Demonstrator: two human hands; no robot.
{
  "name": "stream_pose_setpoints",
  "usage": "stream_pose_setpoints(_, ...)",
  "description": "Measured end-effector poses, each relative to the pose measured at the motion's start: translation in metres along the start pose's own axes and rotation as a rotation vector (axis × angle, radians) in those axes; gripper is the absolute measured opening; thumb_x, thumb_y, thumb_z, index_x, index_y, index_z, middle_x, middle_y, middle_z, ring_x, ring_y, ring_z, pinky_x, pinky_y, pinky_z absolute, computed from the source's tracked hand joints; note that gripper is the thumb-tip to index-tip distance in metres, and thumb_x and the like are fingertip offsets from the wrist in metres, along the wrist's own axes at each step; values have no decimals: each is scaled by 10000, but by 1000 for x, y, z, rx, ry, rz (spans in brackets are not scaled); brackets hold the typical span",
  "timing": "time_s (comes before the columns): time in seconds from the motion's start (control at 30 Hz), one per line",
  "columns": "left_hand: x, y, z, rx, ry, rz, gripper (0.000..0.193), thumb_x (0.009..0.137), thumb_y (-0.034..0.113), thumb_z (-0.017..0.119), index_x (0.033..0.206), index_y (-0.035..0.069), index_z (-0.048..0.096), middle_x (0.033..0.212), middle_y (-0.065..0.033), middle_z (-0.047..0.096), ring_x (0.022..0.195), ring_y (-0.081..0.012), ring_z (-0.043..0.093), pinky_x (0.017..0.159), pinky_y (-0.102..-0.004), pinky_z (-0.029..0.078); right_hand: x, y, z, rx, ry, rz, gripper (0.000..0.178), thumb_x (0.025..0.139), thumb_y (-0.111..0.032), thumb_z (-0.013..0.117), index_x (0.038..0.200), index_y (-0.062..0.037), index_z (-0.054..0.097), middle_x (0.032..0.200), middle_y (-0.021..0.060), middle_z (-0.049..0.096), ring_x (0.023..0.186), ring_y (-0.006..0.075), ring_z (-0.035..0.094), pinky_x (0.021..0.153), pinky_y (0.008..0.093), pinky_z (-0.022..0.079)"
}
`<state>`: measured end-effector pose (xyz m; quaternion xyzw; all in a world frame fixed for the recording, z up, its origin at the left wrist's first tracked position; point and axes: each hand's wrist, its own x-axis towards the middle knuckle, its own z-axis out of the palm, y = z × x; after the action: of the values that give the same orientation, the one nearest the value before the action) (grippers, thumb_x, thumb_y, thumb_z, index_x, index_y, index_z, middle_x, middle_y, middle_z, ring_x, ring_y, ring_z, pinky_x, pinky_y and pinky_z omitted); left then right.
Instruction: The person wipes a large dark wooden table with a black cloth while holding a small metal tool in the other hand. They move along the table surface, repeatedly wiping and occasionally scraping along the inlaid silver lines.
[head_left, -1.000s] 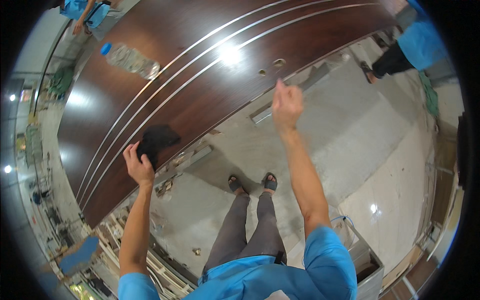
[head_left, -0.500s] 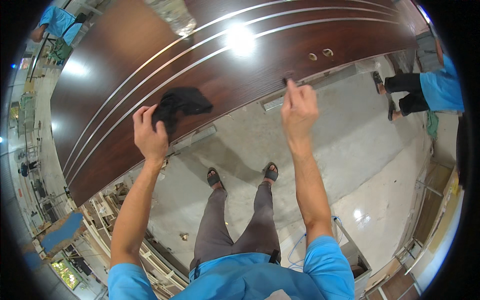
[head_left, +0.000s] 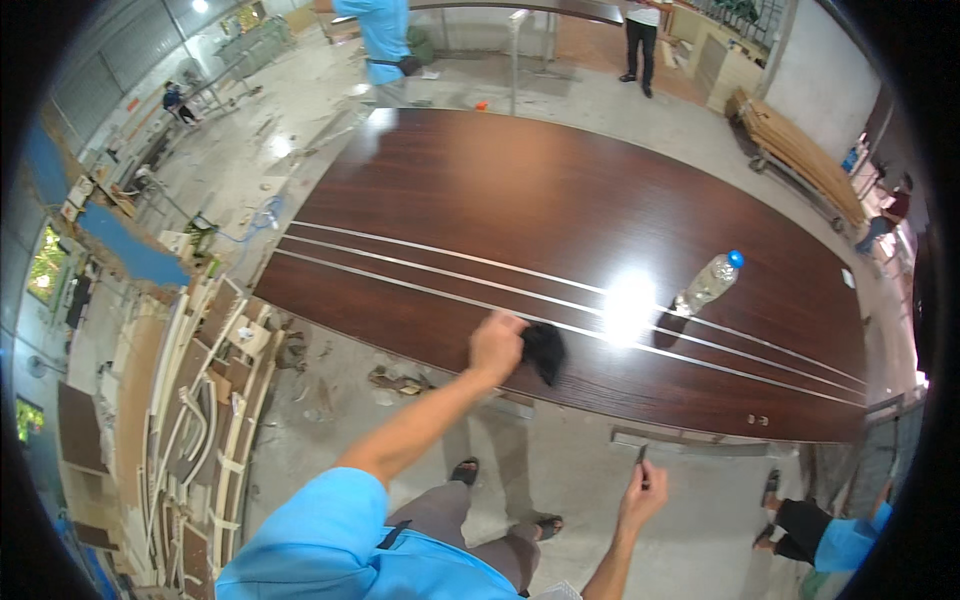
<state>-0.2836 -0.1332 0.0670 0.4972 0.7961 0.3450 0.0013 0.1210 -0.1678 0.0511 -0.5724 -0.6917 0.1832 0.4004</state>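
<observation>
A large dark brown wood-grain panel [head_left: 420, 180] with three silver strips running along it lies before me. My left hand [head_left: 496, 348] is closed on a crumpled black cloth [head_left: 544, 354], which rests on the panel between the strips and the near edge. Off that edge, to the right, my right hand [head_left: 643, 494] grips a thin dark blade-like tool [head_left: 642, 456] pointing up; its exact kind is not clear. Two small round holes [head_left: 758, 420] show near the panel's right end.
A clear plastic bottle with a blue cap [head_left: 708, 286] leans over the strips on the panel's right. Wood offcuts [head_left: 215, 400] are piled at the left. A person in blue [head_left: 385, 45] stands beyond the panel, another [head_left: 835, 530] at the lower right.
My view has swung to show more of the room and the whole panel. The cloth in my left hand has shifted along the panel. My right hand has drawn back from the panel's edge.
</observation>
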Motion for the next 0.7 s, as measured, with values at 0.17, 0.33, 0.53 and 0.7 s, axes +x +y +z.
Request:
stream_pose_setpoints(0.17,59,48,-121,-985,-381,-317,242,927,-16,521,1045,39,724,845,-9,672,726,-107,632,658,-296,567,-77,-15,-29,104,58,356,134,908,-85,783,1014,-3,784,852,80,673,767,191,655,676,312,521)
stream_pose_setpoints(0.33,20,196,-245,-727,-446,853,408,762,14,743,1164,84,755,974,-99,719,855,-278,713,739,-387,586,-127,-23,-75,-87,-134,522,192,958,-142,747,1047,24,783,906,122,742,810,216,681,774,358,541)
stream_pose_setpoints(0.53,-14,262,-276,-564,-309,1577,415,767,35,719,1177,78,762,915,-117,669,789,-292,661,694,-391,538,-155,3,-92,51,-2,534,165,937,-80,770,1079,2,791,968,92,750,858,175,713,771,290,563)
stream_pose_setpoints(0.7,-34,257,-217,-445,-287,1508,423,771,52,699,1188,74,768,866,-131,628,734,-304,617,657,-394,498,-156,41,-87,602,161,964,188,1021,-111,723,1192,-33,728,987,-1,733,834,94,653,751,248,534)
